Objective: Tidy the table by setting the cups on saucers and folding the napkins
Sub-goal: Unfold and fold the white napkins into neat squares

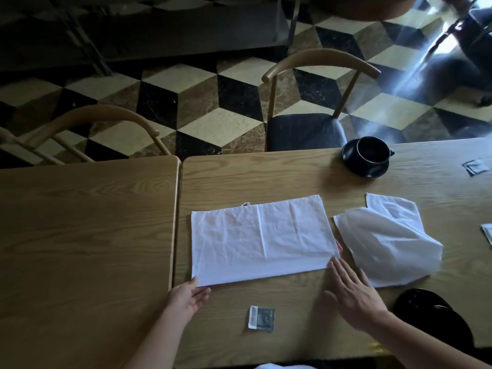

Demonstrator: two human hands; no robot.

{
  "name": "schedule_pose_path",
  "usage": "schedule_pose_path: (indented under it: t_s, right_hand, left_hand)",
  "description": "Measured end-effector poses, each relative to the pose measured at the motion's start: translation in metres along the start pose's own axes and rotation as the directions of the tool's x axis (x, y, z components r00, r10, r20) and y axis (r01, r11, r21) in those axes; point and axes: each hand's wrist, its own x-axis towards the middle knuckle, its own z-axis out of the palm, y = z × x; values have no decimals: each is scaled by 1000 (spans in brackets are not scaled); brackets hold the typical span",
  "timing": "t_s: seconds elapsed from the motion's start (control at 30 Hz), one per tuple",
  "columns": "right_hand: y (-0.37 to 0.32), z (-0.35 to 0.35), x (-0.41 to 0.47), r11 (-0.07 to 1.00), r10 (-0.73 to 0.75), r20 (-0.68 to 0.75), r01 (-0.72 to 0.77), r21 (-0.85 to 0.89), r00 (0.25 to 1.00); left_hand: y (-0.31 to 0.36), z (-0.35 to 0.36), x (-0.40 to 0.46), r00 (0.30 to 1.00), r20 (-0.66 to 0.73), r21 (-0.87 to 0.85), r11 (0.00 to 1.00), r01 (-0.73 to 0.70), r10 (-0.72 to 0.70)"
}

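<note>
On the right-hand wooden table [266, 177], a white napkin [262, 239] is laid flat as a folded rectangle. Its near-left corner is touched by the left hand [189, 296], fingers relaxed and straight; its near-right corner is met by the fingertips of the right hand [354, 294], spread flat, nothing gripped. A second napkin [391, 241] is seen rumpled just beside. Farther back, a black cup [372, 150] is seated on its saucer [368, 170].

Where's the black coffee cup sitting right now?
The black cup stands on its saucer at the far edge of the right-hand table, just in front of the dark-seated chair, beyond both white napkins.
</note>
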Motion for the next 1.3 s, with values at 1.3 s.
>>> schedule_pose_path:
  t_s: [1.3]
  right_hand:
    - [-154,-243,-114,114,63,-375,366,923,925]
  left_hand:
    - [37,108,-240,733,630,-358,934,-21,258]
